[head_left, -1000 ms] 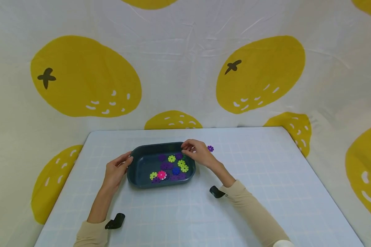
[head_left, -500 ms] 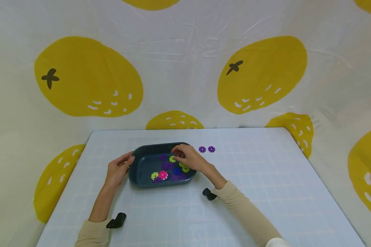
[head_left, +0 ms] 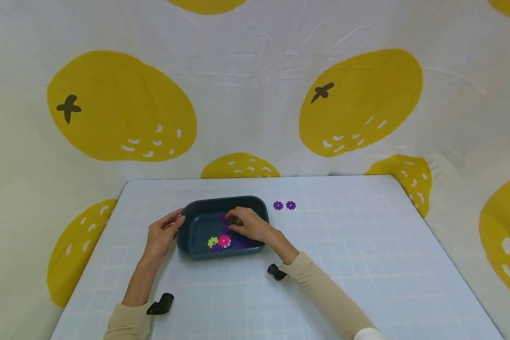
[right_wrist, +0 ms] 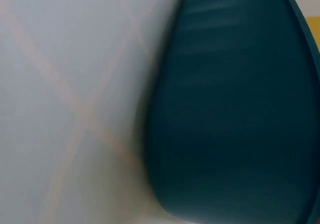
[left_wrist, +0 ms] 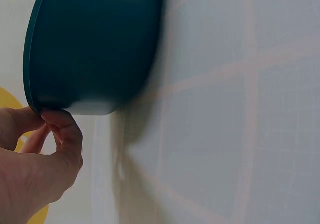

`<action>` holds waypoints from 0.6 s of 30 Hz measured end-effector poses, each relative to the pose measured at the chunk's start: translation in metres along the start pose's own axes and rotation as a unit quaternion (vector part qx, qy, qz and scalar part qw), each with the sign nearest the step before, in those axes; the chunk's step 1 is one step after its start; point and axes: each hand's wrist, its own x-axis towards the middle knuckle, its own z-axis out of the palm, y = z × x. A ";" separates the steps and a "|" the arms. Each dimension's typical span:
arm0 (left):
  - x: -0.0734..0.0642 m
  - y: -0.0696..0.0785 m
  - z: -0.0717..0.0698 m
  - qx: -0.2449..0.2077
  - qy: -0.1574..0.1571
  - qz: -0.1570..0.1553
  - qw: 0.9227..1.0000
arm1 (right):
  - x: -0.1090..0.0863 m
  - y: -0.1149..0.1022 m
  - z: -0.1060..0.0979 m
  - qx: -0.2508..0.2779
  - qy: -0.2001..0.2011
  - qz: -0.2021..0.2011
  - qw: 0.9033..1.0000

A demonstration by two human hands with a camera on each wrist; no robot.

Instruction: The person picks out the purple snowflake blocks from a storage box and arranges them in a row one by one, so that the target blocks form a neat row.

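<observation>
In the head view a dark teal tray (head_left: pixel 204 255) sits on the table, with flower-shaped plastic discs inside it. My left hand (head_left: pixel 158 238) pinches its left rim between thumb and fingers; the left wrist view shows that grip on the rim (left_wrist: pixel 31 87) closely. My right hand (head_left: pixel 250 225) reaches into the right half of the tray, fingers bent and thumb apart, fingertips at some purple discs (head_left: pixel 225 229). Closer to the front lie a pink disc (head_left: pixel 224 241) and a yellow-green disc (head_left: pixel 213 242). From the right wrist, only the tray's outer wall (right_wrist: pixel 230 114) shows, the hand being out of frame.
Two purple discs lie side by side on the table behind the tray's right end, a left disc (head_left: pixel 278 205) and a right disc (head_left: pixel 291 205). A white curtain (head_left: pixel 246 108) with yellow fruit prints hangs behind the pale checked tablecloth (head_left: pixel 365 250).
My right hand has moved left and down from the tray's back right rim into its middle, uncovering the left purple disc on the table. My left hand keeps its hold on the rim.
</observation>
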 end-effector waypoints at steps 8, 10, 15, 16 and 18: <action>0.000 -0.001 -0.001 -0.006 -0.007 -0.006 1.000 | -0.001 0.000 0.010 -0.080 -0.046 0.022 0.995; -0.001 -0.001 -0.002 -0.010 -0.006 -0.008 1.000 | -0.001 0.000 0.011 -0.093 -0.052 0.018 0.994; -0.001 0.000 -0.001 -0.017 -0.005 -0.004 1.000 | -0.001 0.000 0.010 -0.105 -0.046 0.020 0.993; -0.001 0.000 -0.001 -0.016 -0.005 -0.003 1.000 | -0.001 0.000 0.010 -0.111 -0.047 0.021 0.993; -0.001 0.000 -0.001 -0.015 -0.006 -0.001 1.000 | -0.001 0.001 0.010 -0.125 -0.051 0.015 0.991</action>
